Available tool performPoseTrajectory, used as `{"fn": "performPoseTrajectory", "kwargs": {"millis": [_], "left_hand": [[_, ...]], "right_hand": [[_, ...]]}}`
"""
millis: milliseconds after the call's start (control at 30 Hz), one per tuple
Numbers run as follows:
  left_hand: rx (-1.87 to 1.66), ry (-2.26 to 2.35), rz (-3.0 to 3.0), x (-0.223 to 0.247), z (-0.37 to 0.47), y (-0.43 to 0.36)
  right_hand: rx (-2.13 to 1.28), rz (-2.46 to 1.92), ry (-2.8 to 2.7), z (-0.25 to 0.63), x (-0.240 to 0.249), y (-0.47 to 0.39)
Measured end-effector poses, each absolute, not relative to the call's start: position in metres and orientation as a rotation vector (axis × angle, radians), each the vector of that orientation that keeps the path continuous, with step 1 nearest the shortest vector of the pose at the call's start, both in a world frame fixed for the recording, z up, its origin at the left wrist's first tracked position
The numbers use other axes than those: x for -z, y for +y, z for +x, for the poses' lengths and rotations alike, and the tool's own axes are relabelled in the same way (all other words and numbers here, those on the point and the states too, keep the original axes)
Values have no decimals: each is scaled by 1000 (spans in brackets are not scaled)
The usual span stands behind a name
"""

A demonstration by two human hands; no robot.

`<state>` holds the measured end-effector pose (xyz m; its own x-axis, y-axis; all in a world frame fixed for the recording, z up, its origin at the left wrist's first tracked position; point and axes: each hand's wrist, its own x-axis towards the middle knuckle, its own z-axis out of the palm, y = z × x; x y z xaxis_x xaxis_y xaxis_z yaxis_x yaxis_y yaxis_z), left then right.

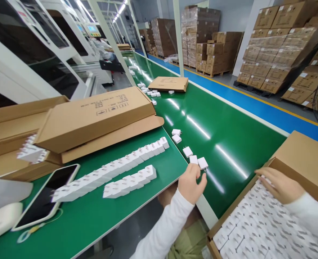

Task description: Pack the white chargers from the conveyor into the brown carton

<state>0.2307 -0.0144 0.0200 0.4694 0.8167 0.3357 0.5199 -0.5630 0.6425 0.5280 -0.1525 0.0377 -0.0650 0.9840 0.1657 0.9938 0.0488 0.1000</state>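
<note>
Covering plug adapters (pixel 256 212), right hand (pixel 283 185): fingers slightly bent, hold unclear
Left hand (pixel 191 184) at loose adapter (pixel 193 159): fingers half-curled, grip unclear

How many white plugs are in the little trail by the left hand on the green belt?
5: two plugs at the far end, one plug midway, two plugs nearest the left hand, which may hide more.

The left hand (pixel 191 184) reaches forward, left of the open carton (pixel 304 154), fingers curled and thumb apart. The right hand (pixel 283 186), back upward, lies over the carton's far-left corner, fingers pointing left, forearm white-sleeved (pixel 310 212).
</note>
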Motion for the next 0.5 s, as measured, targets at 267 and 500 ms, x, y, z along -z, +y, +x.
{"fn": "performPoseTrajectory", "kwargs": {"millis": [267, 500], "left_hand": [[-1203, 669, 2245, -16, 184, -44], [-1276, 854, 2208, -27, 129, -40]], "right_hand": [[608, -1238, -2860, 407, 14, -17], [708, -1055, -2859, 415, 8, -6]]}}
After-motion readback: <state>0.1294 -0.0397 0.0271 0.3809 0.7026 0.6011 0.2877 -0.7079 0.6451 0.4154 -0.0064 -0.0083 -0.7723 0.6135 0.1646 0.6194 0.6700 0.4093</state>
